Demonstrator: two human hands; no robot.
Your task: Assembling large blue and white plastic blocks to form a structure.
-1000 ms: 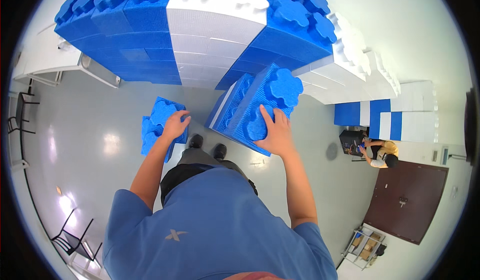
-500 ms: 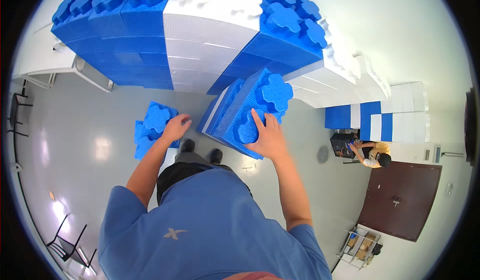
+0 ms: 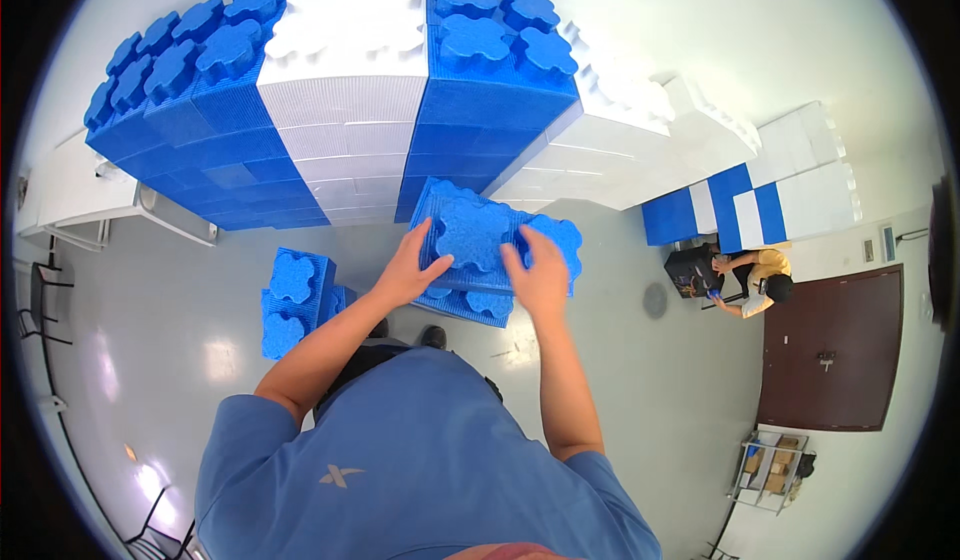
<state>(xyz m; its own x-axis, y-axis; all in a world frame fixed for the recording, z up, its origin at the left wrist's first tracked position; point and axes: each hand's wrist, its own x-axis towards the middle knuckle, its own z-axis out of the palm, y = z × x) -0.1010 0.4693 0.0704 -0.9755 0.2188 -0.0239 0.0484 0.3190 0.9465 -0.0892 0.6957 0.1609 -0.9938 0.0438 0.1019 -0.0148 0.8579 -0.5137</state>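
1. Blue foam-like block [image 3: 478, 250], large and studded with clover-shaped knobs, sits between a person's two bare hands just in front of the blue-and-white block wall [image 3: 345, 120].

2. Left hand [image 3: 413, 268] lies flat against the block's left edge, fingers spread and pressing inward; right hand [image 3: 538, 275] mirrors it on the right side, fingers splayed over the top face beside a knob. Neither hand pinches; both clamp by pressure of palm and fingers.

3. Held at about waist height, the block hangs below the wall's top row, tilted slightly toward the wearer, above the grey floor [image 3: 170, 320].

4. A second, smaller blue block [image 3: 295, 300] stands to the left of the wall's foot, near the left forearm, apart from the held one.

5. Handled well, the load likely wants even pressure from both sides and a level top, so that its underside meets any knobs squarely.

6. Keeping fingers off the mating faces would probably spare a pinch.

7. Right of the wall, well apart, another person [image 3: 750, 280] crouches by a dark box.
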